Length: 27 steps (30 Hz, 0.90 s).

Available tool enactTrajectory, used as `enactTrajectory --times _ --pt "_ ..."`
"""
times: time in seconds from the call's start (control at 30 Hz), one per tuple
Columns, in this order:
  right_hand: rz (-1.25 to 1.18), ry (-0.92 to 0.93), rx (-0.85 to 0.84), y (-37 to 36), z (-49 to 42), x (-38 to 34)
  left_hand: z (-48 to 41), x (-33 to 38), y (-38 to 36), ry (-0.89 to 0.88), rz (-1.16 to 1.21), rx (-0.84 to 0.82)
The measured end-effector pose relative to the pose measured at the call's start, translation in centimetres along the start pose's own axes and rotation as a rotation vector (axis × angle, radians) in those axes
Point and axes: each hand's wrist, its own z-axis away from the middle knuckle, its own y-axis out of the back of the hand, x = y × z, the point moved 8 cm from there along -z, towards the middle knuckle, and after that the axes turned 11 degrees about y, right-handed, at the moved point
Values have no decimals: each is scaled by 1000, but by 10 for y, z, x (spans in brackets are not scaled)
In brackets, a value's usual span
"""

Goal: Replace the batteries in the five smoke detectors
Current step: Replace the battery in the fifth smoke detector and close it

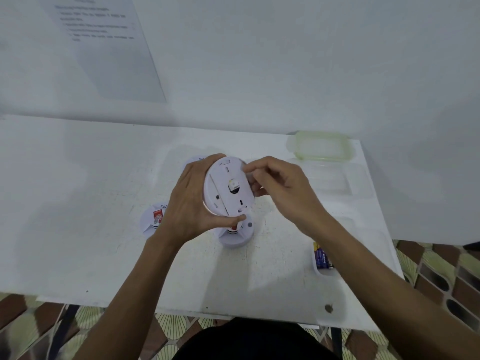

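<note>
My left hand [189, 201] grips a round white smoke detector [227, 188] from its left side and holds it above the table with its back facing me. A small dark opening shows in the middle of that back. My right hand [280, 183] pinches the detector's right edge with curled fingers. Under the held one sits a second detector [237, 236] on the table. A third detector [153, 219] with a red label lies to the left. Another one [194, 161] peeks out behind my left hand. Purple batteries [322, 258] lie in a clear tray by my right forearm.
The white table [78, 203] stands against a white wall with a printed sheet [104, 48] taped up at the left. A clear container with a green-rimmed lid [322, 146] sits at the back right corner. Patterned floor tiles [441, 276] show past the table's right and front edges.
</note>
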Motion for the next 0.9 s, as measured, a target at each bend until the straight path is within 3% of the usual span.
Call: enactTrajectory --times 0.23,0.43,0.67,0.9 --pt "-136 -52 -119 3 12 0 11 11 10 33 183 27" --pt "-289 -94 -139 2 18 -7 5 27 1 -26 49 -43" --pt "-290 -81 -75 13 20 2 -5 30 -9 -14 -103 -93" --pt "-550 -106 -74 17 24 12 -3 37 -12 85 242 -181"
